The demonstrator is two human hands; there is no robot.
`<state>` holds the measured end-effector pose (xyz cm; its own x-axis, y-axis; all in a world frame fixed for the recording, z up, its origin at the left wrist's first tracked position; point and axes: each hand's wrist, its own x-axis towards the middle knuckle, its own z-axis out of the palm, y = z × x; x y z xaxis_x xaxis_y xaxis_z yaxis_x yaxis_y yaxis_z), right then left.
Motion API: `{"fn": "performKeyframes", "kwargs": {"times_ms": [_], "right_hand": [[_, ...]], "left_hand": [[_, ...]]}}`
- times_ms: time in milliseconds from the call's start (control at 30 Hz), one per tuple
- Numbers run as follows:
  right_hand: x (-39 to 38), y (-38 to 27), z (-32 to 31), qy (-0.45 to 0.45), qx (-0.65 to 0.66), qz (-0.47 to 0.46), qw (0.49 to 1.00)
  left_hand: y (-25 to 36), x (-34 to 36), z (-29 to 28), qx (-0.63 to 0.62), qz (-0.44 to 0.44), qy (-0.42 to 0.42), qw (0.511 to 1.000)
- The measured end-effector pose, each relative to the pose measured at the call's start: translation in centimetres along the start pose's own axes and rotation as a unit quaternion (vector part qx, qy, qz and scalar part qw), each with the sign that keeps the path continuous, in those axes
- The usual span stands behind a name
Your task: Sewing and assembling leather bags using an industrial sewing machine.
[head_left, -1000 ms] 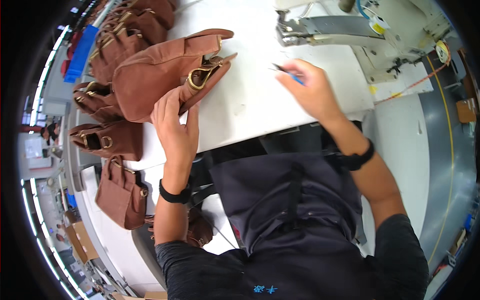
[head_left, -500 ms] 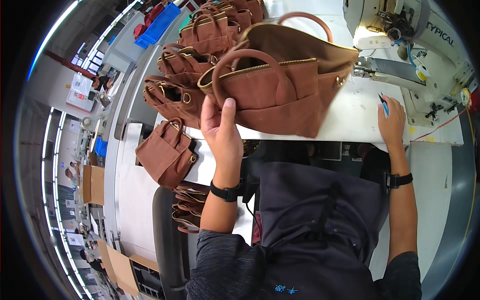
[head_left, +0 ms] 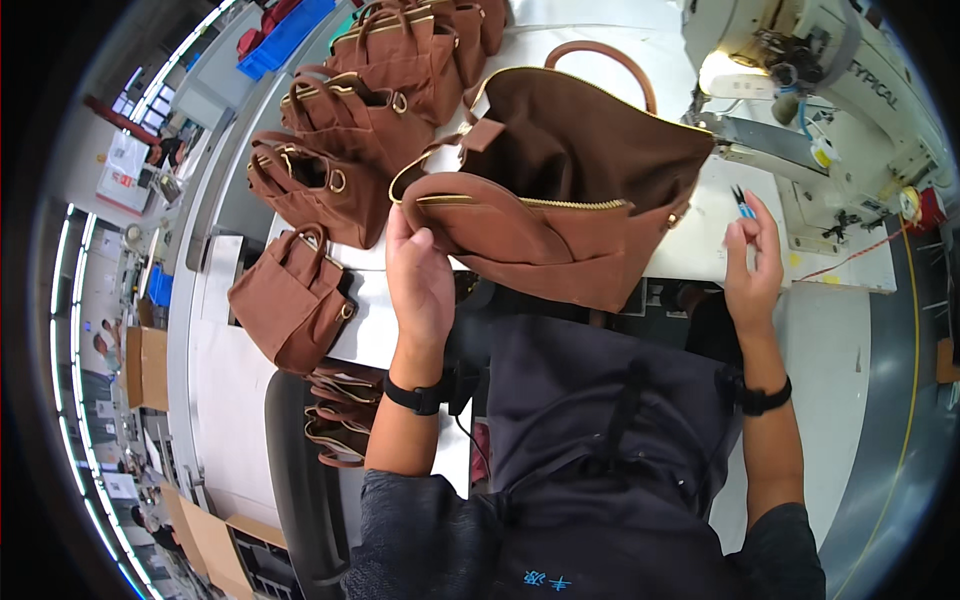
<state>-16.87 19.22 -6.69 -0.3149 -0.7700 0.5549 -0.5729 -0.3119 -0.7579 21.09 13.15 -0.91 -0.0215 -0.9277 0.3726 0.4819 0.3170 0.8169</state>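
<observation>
A large brown handbag (head_left: 580,260) gapes open in front of me, its gold zipper edges parted and its dark brown lining showing. My left hand (head_left: 418,285) grips the bag's left end, thumb in front and the other fingers partly hidden behind it. The front handle (head_left: 490,195) flops down over the bag's side, while the rear handle (head_left: 612,55) stands up. To the right of the bag, my right hand (head_left: 757,270) holds small blue-handled thread snips (head_left: 743,207), dark tips pointing up and away from me.
A sewing machine (head_left: 790,60) with a narrow arm (head_left: 765,138) stands at the right, close to the handbag. Smaller brown bags (head_left: 315,185) line the table's left side, and another bag (head_left: 285,300) lies nearer. A red thread spool (head_left: 925,207) sits far right.
The handbag has tipped so its mouth and lining show more, and its front handle has dropped. My right hand has lifted off the table edge with the snips. The whole view has shifted.
</observation>
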Motion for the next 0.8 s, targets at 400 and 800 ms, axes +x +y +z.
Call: {"fn": "performKeyframes", "kwargs": {"times_ms": [400,800], "right_hand": [[-1.7,-12.5,5.3,-0.225,0.223,0.008,0.948],[-2.0,-12.0,5.0,-0.236,0.207,-0.007,0.949]], "left_hand": [[6.1,1.8,-1.4,0.237,-0.127,0.058,0.961],[5.9,2.7,-3.5,0.145,-0.234,0.051,0.960]]}}
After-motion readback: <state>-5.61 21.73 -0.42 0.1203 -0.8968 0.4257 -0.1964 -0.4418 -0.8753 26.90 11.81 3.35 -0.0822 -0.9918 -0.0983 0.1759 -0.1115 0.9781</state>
